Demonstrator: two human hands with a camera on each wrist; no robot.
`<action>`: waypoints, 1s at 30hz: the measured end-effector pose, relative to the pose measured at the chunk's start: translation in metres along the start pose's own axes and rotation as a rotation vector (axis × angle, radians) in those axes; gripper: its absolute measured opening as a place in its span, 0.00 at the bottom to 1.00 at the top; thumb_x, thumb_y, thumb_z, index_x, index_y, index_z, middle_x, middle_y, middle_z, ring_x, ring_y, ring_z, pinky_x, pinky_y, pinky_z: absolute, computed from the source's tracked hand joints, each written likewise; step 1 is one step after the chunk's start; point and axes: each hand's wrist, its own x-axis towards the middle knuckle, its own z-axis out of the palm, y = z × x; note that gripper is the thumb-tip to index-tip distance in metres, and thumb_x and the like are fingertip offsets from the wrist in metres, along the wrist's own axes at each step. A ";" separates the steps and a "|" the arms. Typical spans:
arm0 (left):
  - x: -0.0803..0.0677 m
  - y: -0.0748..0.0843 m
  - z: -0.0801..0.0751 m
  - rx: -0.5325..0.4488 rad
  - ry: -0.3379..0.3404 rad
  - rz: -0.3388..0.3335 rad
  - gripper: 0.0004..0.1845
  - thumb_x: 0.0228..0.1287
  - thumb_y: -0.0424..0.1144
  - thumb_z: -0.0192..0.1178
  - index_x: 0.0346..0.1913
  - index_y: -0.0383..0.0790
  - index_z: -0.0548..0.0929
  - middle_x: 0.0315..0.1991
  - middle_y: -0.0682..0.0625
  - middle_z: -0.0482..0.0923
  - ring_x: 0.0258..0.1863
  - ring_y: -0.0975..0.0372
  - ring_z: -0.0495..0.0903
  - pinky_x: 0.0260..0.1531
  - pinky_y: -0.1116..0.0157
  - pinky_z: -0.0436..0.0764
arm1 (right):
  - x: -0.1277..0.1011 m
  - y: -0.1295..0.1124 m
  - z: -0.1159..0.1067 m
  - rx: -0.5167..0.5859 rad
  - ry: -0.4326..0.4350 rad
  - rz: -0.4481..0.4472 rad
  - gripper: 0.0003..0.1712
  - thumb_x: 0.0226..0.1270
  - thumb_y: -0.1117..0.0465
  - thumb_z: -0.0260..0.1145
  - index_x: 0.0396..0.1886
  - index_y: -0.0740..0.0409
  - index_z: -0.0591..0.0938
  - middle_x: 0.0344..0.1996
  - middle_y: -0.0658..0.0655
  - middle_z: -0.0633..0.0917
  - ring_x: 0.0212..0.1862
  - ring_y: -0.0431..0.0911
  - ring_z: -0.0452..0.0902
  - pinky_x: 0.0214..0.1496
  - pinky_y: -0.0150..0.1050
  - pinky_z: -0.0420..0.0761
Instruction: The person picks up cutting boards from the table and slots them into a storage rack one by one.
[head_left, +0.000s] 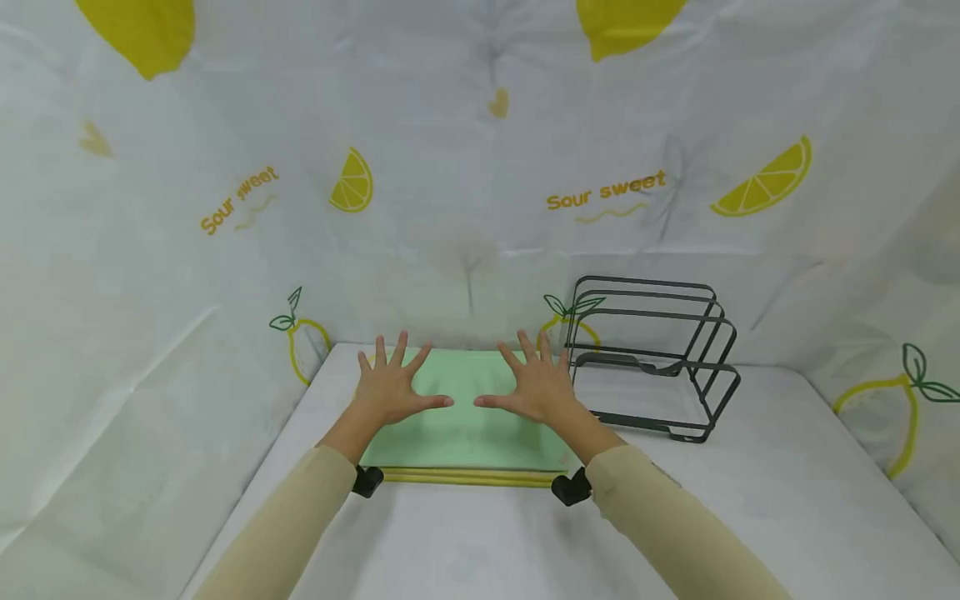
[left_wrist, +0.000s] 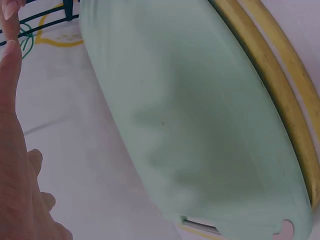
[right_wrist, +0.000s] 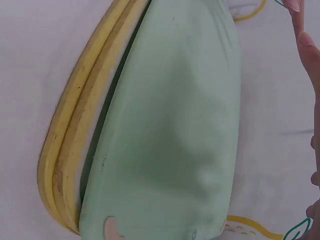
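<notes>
A pale green cutting board [head_left: 467,442] lies flat on top of a stack, with the yellow edges of more boards [head_left: 465,477] showing beneath it at the front. Over the board's left part my left hand [head_left: 390,392] is held with its fingers spread and its thumb pointing inward. My right hand [head_left: 540,390] mirrors it over the right part, fingers also spread, its thumb tip a short gap from the other. Neither hand holds anything. Both wrist views show the green top with hand shadows on it; a pinkish cut-out shows near one corner [right_wrist: 111,227].
To the right of the stack stands a black wire rack [head_left: 652,354] with several upright loops. A white table [head_left: 465,550] carries everything. Behind and at the sides hangs a white cloth [head_left: 450,167] printed with lemons and words.
</notes>
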 end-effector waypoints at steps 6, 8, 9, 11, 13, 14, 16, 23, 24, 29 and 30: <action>-0.005 -0.004 0.009 -0.017 -0.003 0.002 0.59 0.51 0.85 0.49 0.82 0.62 0.46 0.83 0.40 0.36 0.79 0.31 0.37 0.71 0.25 0.45 | -0.006 0.001 0.007 0.007 0.013 -0.032 0.64 0.50 0.11 0.52 0.82 0.38 0.54 0.83 0.60 0.50 0.82 0.68 0.37 0.76 0.75 0.49; -0.008 -0.005 0.012 -0.020 0.000 0.006 0.59 0.51 0.85 0.50 0.82 0.61 0.47 0.83 0.40 0.37 0.79 0.31 0.38 0.71 0.26 0.45 | -0.009 0.001 0.010 0.011 0.008 -0.043 0.64 0.51 0.12 0.52 0.82 0.38 0.54 0.83 0.60 0.49 0.82 0.67 0.37 0.76 0.74 0.49; -0.010 -0.005 0.013 -0.020 0.003 0.010 0.59 0.51 0.85 0.50 0.82 0.60 0.48 0.83 0.40 0.38 0.79 0.31 0.39 0.71 0.26 0.46 | -0.010 0.001 0.011 0.014 0.007 -0.047 0.64 0.51 0.12 0.52 0.82 0.37 0.54 0.83 0.59 0.49 0.82 0.67 0.37 0.77 0.74 0.49; -0.013 -0.006 0.016 -0.026 0.001 0.014 0.59 0.51 0.85 0.50 0.82 0.59 0.49 0.83 0.40 0.39 0.79 0.31 0.40 0.72 0.26 0.45 | -0.012 0.001 0.014 0.025 0.010 -0.054 0.63 0.51 0.12 0.53 0.82 0.38 0.55 0.83 0.59 0.50 0.82 0.66 0.39 0.77 0.73 0.49; -0.016 -0.007 0.020 -0.040 0.004 0.022 0.59 0.51 0.84 0.52 0.82 0.58 0.51 0.83 0.40 0.40 0.79 0.31 0.41 0.72 0.26 0.46 | -0.014 0.002 0.017 0.028 0.015 -0.061 0.63 0.50 0.12 0.53 0.81 0.38 0.56 0.83 0.59 0.51 0.82 0.66 0.41 0.77 0.73 0.50; -0.018 -0.008 0.022 -0.049 0.006 0.028 0.59 0.52 0.83 0.53 0.82 0.57 0.51 0.83 0.39 0.41 0.79 0.31 0.41 0.72 0.26 0.46 | -0.015 0.002 0.019 0.031 0.019 -0.066 0.63 0.50 0.12 0.54 0.81 0.38 0.57 0.82 0.59 0.52 0.82 0.66 0.42 0.77 0.72 0.50; -0.022 -0.010 0.028 -0.060 0.009 0.041 0.58 0.52 0.82 0.54 0.81 0.57 0.52 0.83 0.39 0.42 0.79 0.31 0.43 0.71 0.26 0.47 | -0.018 0.002 0.024 0.038 0.020 -0.074 0.63 0.50 0.12 0.54 0.81 0.38 0.57 0.82 0.58 0.53 0.82 0.65 0.44 0.77 0.72 0.52; -0.033 -0.017 0.050 -0.044 0.027 0.090 0.58 0.52 0.82 0.55 0.81 0.58 0.53 0.83 0.41 0.47 0.78 0.32 0.49 0.73 0.30 0.52 | -0.030 0.002 0.039 0.102 0.026 -0.108 0.61 0.51 0.14 0.57 0.80 0.39 0.60 0.81 0.59 0.56 0.81 0.65 0.47 0.77 0.70 0.56; -0.035 -0.018 0.053 -0.045 0.031 0.095 0.57 0.52 0.81 0.56 0.81 0.57 0.54 0.82 0.41 0.48 0.78 0.33 0.50 0.73 0.30 0.53 | -0.032 0.002 0.042 0.108 0.028 -0.110 0.61 0.51 0.14 0.57 0.80 0.39 0.60 0.81 0.59 0.57 0.81 0.65 0.47 0.77 0.70 0.57; -0.043 -0.025 0.068 -0.096 0.052 0.095 0.56 0.51 0.78 0.60 0.80 0.55 0.58 0.81 0.40 0.51 0.78 0.32 0.50 0.70 0.28 0.55 | -0.039 0.004 0.058 0.115 0.039 -0.118 0.61 0.49 0.14 0.58 0.79 0.40 0.63 0.80 0.59 0.59 0.81 0.65 0.50 0.75 0.70 0.59; -0.044 -0.027 0.071 -0.111 0.060 0.096 0.56 0.51 0.78 0.61 0.80 0.54 0.59 0.81 0.39 0.52 0.78 0.31 0.50 0.69 0.27 0.55 | -0.040 0.005 0.062 0.122 0.042 -0.118 0.61 0.49 0.15 0.59 0.79 0.41 0.64 0.80 0.60 0.60 0.80 0.66 0.51 0.75 0.70 0.59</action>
